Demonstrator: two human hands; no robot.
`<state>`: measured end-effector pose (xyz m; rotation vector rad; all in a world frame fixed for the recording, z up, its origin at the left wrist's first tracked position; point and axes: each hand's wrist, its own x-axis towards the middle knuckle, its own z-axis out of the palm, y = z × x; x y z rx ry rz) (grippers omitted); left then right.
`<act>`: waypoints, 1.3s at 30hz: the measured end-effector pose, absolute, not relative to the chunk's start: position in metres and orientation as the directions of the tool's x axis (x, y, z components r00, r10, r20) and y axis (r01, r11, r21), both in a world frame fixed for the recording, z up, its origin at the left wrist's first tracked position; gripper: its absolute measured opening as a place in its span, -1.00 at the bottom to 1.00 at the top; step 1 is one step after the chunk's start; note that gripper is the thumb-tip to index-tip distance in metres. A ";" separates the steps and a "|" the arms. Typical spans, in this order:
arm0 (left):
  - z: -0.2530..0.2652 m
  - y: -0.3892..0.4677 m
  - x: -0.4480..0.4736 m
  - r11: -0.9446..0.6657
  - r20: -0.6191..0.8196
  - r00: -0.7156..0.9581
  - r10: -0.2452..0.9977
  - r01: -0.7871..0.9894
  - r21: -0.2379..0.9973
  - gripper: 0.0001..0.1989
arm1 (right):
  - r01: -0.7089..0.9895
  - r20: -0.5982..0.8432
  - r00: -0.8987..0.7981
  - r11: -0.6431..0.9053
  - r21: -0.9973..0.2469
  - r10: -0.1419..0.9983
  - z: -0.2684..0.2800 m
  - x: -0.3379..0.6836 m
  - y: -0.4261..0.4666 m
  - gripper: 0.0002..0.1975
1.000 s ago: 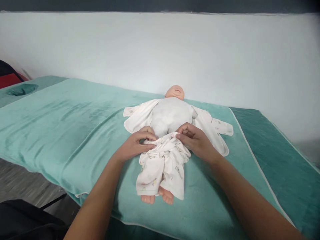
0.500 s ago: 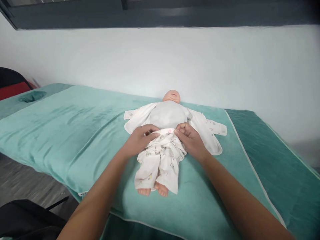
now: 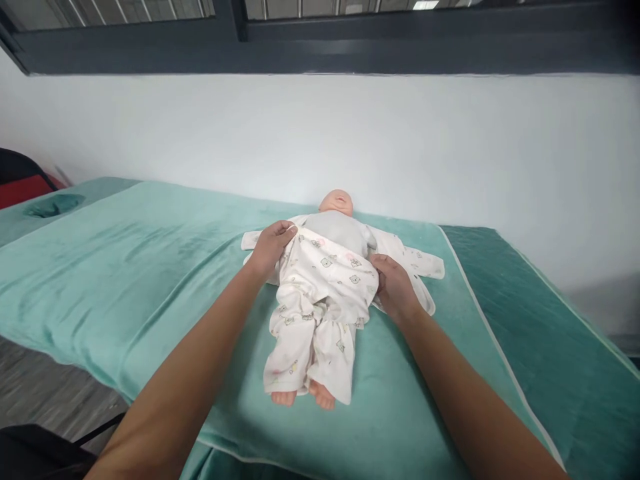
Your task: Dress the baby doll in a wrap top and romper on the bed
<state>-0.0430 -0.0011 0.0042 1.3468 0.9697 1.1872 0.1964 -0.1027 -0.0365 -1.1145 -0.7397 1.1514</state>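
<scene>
You are holding the patterned trousers [image 3: 325, 273] around the lower half of the doll [image 3: 340, 229], with the waistband slanting across its belly, higher on the left as you are facing it. Your left hand [image 3: 271, 245] is pinching the band beside the doll's belly, thumb and fingers closing narrowly on the cloth; your right hand [image 3: 395, 283] is gripping the band's other end near the doll's hip, its fingertips partly hiding. By the look of it, you are handling thin, light, soft fabric that is bunching around the doll's knees and is probably stretching at the waist. The band's two sides are likely offering the surest hold, as the loose legs would only be wrinkling under a pull. The trousers are themselves containing the doll's legs, and its feet [image 3: 324, 395] are poking out of the cuffs. An open jacket [image 3: 387, 245] is spreading on both sides of the doll's torso; whether its sleeves are holding arms is staying unclear. A green cover [image 3: 160, 267] is lying beneath the doll.
</scene>
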 end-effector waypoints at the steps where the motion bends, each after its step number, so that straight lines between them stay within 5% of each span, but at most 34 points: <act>1: 0.003 0.003 -0.039 -0.141 0.150 0.179 0.972 -0.063 0.988 -0.69 | -0.345 -0.090 0.280 0.013 -0.938 0.956 -0.037 0.196 -0.102 -0.68; 6: -0.009 0.013 -0.026 -0.210 0.206 0.145 0.968 0.017 0.978 -0.71 | -0.352 -0.049 0.205 0.027 -0.936 0.978 -0.035 0.192 -0.101 -0.62; 12: -0.026 0.008 -0.046 -0.275 0.235 0.247 0.940 0.143 0.951 -0.69 | -0.196 -0.027 -0.081 -0.042 -0.980 0.996 -0.031 0.209 -0.103 -0.64; 20: -0.020 0.002 -0.058 -0.054 -0.048 0.342 0.938 0.281 0.958 -0.61 | -0.034 -0.079 -0.172 -0.086 -0.996 0.982 -0.035 0.220 -0.108 -0.71; 30: -0.016 -0.022 -0.045 0.313 -0.217 0.607 0.764 -0.055 0.948 -0.50 | 0.365 -0.067 -0.317 0.057 -0.929 0.946 -0.017 0.207 -0.116 -0.80; 39: -0.014 -0.023 -0.038 0.281 -0.131 0.609 0.782 -0.158 0.947 -0.48 | 0.393 -0.111 -0.491 0.106 -0.913 0.864 -0.009 0.217 -0.125 -0.82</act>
